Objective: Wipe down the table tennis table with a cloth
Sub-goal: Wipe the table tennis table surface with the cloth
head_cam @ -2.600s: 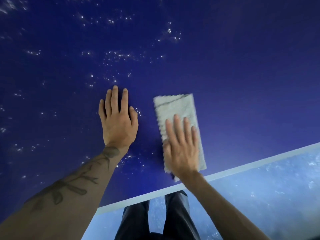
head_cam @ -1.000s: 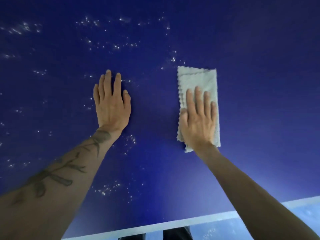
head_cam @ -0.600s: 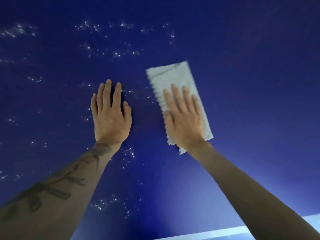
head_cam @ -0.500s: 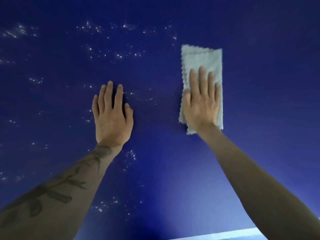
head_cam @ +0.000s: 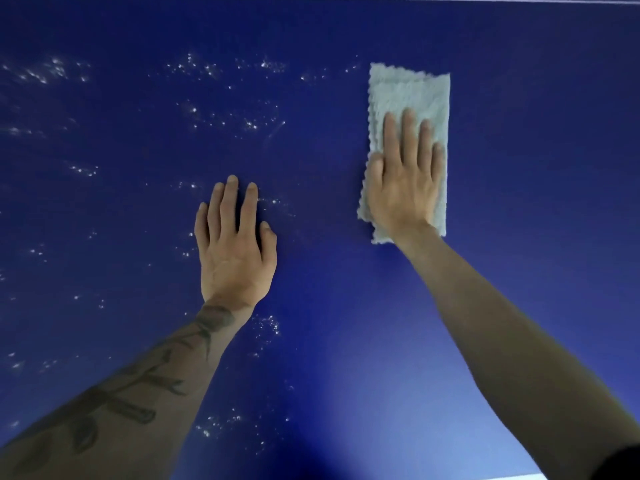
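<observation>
Wiping is judged under way. At centre, the left hand [head_cam: 235, 251] is laid flat on the blue table [head_cam: 519, 168], nothing held. Higher, right of centre, the folded cloth [head_cam: 408, 95] is pressed flat by the straight-fingered right hand [head_cam: 403, 188], its long axis pointing up-frame. White specks [head_cam: 249, 124] at upper left call for a leftward pass.

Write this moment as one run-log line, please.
task: wipe table | right hand: flat on cloth | left hand: flat on table | white specks: left of cloth
</observation>
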